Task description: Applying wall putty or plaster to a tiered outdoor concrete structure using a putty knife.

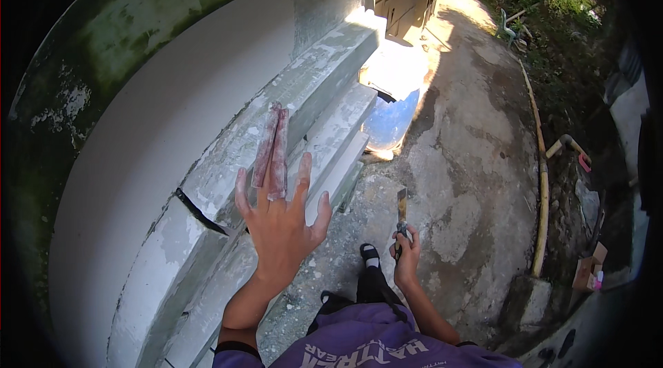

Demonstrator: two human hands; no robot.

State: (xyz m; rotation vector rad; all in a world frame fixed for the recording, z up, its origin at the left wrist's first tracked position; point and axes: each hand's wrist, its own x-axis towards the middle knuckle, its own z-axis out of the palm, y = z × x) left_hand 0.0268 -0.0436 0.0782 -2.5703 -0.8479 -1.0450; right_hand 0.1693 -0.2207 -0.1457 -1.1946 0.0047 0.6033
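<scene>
My left hand point(282, 233) is stretched over the stepped ledge point(228, 154) with its fingers spread. Two long reddish strips point(271, 154), whitish with dust, cover its two middle fingers and meet at the far tip. I cannot make out whether they are wrapped round those fingers or lie on them. White dust coats the other fingertips. Lower right of it, my right hand point(407, 250) is closed round the dark handle of a putty knife point(402, 208). The blade points up and away, with brownish stains on it.
A blue drum point(390, 119) stands at the ledge's far end in bright sun. Beyond the concrete path point(476, 161), a pale pipe point(542, 195) runs along the right edge. A cardboard box point(587, 268) sits at the lower right. White crumbs lie near my feet.
</scene>
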